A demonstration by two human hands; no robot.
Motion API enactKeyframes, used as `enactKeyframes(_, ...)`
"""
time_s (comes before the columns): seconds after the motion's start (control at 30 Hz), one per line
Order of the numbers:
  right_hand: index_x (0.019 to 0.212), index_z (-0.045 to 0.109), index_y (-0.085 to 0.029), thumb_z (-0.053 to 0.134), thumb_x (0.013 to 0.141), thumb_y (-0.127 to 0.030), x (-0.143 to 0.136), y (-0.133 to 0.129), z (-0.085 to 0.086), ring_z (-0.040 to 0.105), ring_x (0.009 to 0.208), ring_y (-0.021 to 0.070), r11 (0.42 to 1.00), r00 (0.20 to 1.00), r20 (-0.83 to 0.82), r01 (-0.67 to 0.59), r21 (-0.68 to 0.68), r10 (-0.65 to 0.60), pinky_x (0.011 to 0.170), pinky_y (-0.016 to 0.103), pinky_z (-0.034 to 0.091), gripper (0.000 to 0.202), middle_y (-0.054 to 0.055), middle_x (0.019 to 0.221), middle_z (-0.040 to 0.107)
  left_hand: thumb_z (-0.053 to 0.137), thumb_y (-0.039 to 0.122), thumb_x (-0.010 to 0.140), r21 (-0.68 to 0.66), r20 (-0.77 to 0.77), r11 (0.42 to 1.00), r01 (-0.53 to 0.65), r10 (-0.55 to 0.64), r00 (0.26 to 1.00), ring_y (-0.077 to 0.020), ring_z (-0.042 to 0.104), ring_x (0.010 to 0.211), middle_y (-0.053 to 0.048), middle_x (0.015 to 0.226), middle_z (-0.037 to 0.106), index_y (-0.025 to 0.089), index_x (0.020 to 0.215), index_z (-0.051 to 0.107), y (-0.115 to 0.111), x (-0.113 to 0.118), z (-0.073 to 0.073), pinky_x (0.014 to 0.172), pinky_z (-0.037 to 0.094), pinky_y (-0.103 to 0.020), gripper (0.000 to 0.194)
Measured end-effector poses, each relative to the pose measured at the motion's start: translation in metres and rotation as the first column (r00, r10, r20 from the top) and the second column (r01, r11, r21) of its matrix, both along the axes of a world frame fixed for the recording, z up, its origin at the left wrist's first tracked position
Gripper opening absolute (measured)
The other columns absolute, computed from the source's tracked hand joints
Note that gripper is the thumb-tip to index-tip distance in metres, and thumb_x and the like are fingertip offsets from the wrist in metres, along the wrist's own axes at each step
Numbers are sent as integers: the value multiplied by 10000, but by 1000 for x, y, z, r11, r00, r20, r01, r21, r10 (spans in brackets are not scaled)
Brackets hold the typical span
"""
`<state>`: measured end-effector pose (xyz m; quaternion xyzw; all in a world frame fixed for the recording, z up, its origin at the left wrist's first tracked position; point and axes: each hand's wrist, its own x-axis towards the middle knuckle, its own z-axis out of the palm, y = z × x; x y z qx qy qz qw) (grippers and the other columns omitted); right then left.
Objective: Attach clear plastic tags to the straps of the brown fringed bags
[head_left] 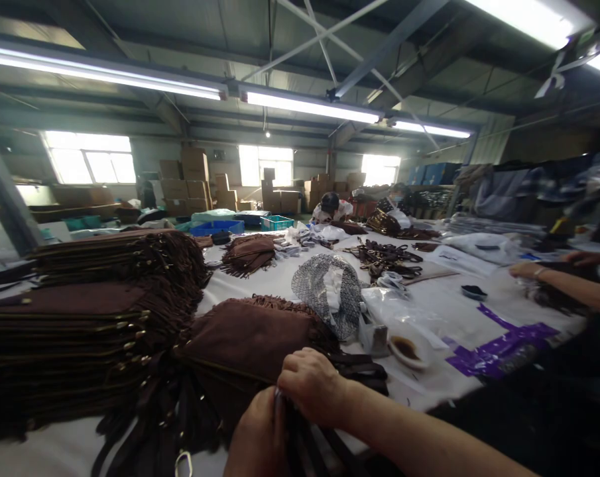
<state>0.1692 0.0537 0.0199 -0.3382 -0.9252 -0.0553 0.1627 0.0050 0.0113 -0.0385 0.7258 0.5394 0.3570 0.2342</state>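
Observation:
Both hands meet at the near edge of a dark brown fringed bag (250, 334) that lies on the white table. My right hand (312, 385) is closed, its fingers bent in a pinch at the bag's edge. Just left of it and lower, my left hand (260, 430) is closed too, its thumb against the same spot. A small pale bit shows between them; what they pinch is too small to make out. Dark straps (185, 411) with metal clips hang below the bag.
Tall stacks of brown bags (61, 338) stand at the left. Beyond my hands are a grey patterned roll (324, 291), a round dish (406, 351) and purple tape (503, 351). A co-worker's arms (573, 288) reach in from the right. Another person (332, 207) bends over the far side.

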Motion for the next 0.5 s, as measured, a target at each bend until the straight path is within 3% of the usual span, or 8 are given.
enactKeyframes(0.1,941,640,-220,546,870,-280,2,5,3,544,788,162,997,997,10,-75,14,75,716,314,352,132,23,916,640,309,343,952,23,-132,999,-31,33,991,-221,659,804,-85,882,679,223,938,593,1,-2,-3,723,496,-328,309)
enactKeyframes(0.2,808,635,-209,599,820,-283,3,9,3,535,785,163,989,987,70,-147,25,145,697,319,353,83,9,886,631,301,300,944,33,-243,999,-37,44,969,-231,672,807,-88,904,683,221,952,591,-1,-3,-3,714,500,-335,301)
enactKeyframes(0.3,765,617,-188,627,765,-259,1,8,3,519,763,170,991,985,120,-130,15,128,675,325,363,72,20,834,612,291,283,941,26,-284,998,-54,59,957,-240,686,847,-101,962,704,218,1047,591,-2,-4,-2,708,492,-330,325)
enactKeyframes(0.4,757,603,-178,611,765,-244,-1,5,1,504,748,176,994,987,127,-105,26,101,670,334,368,68,36,830,603,290,323,941,-27,-233,996,-82,73,970,-228,673,768,-87,863,706,226,935,604,-2,-3,0,647,453,-308,328)
enactKeyframes(0.5,756,577,-178,560,822,-247,0,0,-6,485,745,183,990,993,77,-102,101,95,684,347,362,97,44,825,587,328,439,928,-154,10,986,-58,60,998,-197,600,662,-45,693,642,230,722,562,0,-1,2,614,414,-294,375)
